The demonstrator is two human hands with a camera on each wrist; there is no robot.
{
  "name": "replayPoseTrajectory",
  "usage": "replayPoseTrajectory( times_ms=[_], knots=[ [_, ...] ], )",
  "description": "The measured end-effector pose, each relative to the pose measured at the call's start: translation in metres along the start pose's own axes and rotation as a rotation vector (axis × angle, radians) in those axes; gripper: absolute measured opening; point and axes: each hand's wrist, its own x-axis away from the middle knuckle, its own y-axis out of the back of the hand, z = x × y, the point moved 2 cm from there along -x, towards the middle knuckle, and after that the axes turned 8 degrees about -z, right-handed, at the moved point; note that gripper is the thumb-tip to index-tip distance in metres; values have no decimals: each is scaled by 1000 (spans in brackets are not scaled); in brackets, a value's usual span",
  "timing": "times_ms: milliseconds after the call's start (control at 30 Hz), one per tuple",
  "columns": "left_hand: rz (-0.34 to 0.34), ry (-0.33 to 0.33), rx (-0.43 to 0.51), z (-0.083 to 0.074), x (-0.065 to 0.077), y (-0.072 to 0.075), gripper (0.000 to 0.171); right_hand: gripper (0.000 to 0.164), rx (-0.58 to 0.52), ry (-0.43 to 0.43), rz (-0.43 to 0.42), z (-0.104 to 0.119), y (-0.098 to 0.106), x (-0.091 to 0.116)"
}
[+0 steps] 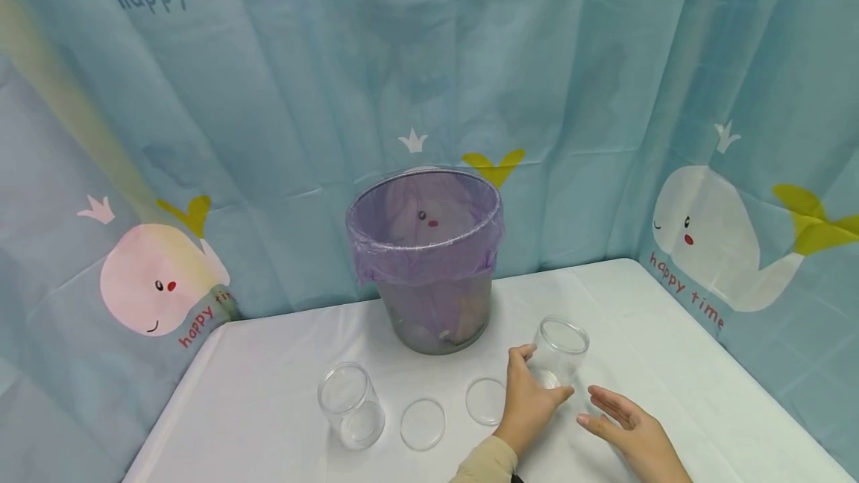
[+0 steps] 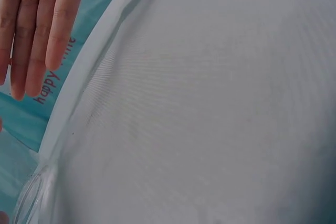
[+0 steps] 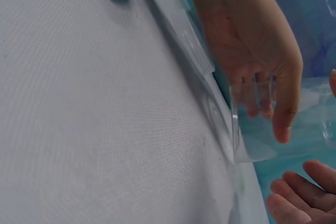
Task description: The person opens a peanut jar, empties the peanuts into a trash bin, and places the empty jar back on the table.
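My left hand (image 1: 530,397) grips a clear jar (image 1: 562,349) from its near left side, thumb and fingers around the lower wall. The jar stands upright on the white table, its mouth up. Seen from the right wrist, the left hand (image 3: 262,51) has its thumb along the wall of the jar (image 3: 310,124). Just right of the jar, my right hand (image 1: 634,434) is held apart from it with fingers extended. The left wrist view shows the right hand's straight fingers (image 2: 39,35) and part of the jar (image 2: 34,198) at the left edge.
Two clear round discs (image 1: 423,424), (image 1: 486,401) lie flat on the table (image 1: 262,393) left of the left hand. A second clear jar (image 1: 352,405) stands farther left. Behind them is a bin (image 1: 436,311) lined with a purple bag (image 1: 429,263), close to the whale-print curtain (image 1: 288,133).
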Motion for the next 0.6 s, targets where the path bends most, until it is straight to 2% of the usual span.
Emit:
replayPoseTrajectory(
  times_ms=[333,600],
  knots=[
    [-4,-3,-11,4,2,-2,76,80,2,-5,4,-2,-1,2],
    [34,-1,-21,5,1,1,76,80,-8,2,3,-1,-4,2]
  ],
)
